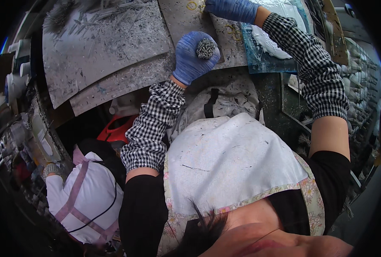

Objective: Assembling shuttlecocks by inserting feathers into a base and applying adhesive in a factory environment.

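My left hand [187, 60], in a blue glove, is closed around a bundle of thin grey wire-like sticks [206, 49]. Their cut ends face up out of the fist, above the near edge of a grey, stained work board [231, 49]. At the top edge of the view is my right hand [233, 9], also in a blue glove. Its fingers are drawn together near the board and partly cut off by the frame, so what they hold is hidden. Below that forearm, thick white paste [269, 46] is spread on a blue sheet or tray [259, 66].
Loose thin sticks [115, 13] lie on another grey board [109, 51] at the far left. Bundles of sticks with pale ends [357, 81] crowd a rack at right. A red plastic object [117, 128] is under the table. A co-worker in white [92, 192] is at lower left.
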Tool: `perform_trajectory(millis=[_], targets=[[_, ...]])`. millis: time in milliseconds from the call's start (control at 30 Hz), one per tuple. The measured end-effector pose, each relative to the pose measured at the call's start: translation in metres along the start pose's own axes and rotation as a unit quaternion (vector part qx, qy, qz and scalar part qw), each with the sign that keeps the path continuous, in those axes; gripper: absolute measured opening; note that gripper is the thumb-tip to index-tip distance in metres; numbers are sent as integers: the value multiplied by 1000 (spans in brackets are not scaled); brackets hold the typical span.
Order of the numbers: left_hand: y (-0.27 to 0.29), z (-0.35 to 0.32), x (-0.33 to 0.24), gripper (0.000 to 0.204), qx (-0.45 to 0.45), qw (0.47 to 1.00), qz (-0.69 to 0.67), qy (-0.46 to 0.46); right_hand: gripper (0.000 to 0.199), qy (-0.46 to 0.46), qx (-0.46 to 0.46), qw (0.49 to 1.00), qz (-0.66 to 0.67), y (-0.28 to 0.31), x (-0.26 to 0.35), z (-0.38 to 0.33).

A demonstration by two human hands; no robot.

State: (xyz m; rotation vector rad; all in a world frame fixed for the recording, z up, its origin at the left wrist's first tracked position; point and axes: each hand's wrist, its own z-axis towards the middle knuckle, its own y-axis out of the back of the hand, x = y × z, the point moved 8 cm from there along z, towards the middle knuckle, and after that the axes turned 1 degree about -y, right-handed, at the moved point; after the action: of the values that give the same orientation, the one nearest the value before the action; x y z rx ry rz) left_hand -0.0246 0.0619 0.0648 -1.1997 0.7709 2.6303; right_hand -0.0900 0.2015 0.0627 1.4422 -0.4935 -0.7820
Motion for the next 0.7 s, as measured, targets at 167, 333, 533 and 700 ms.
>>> perform_trajectory(millis=[167, 333, 533, 700], targets=[[42, 9, 20, 10, -136, 951, -224, 162, 35, -134, -79, 939, 307, 59, 11, -24], [22, 14, 8, 10, -37, 976, -145, 160, 31, -259, -69, 779, 567, 32, 45, -57], [23, 7, 8, 12, -9, 963, -171, 210, 29, -109, -128, 669, 724, 74, 83, -70], [16, 3, -17, 14, 61, 965, -160, 199, 33, -285, -50, 688, 666, 65, 68, -81]])
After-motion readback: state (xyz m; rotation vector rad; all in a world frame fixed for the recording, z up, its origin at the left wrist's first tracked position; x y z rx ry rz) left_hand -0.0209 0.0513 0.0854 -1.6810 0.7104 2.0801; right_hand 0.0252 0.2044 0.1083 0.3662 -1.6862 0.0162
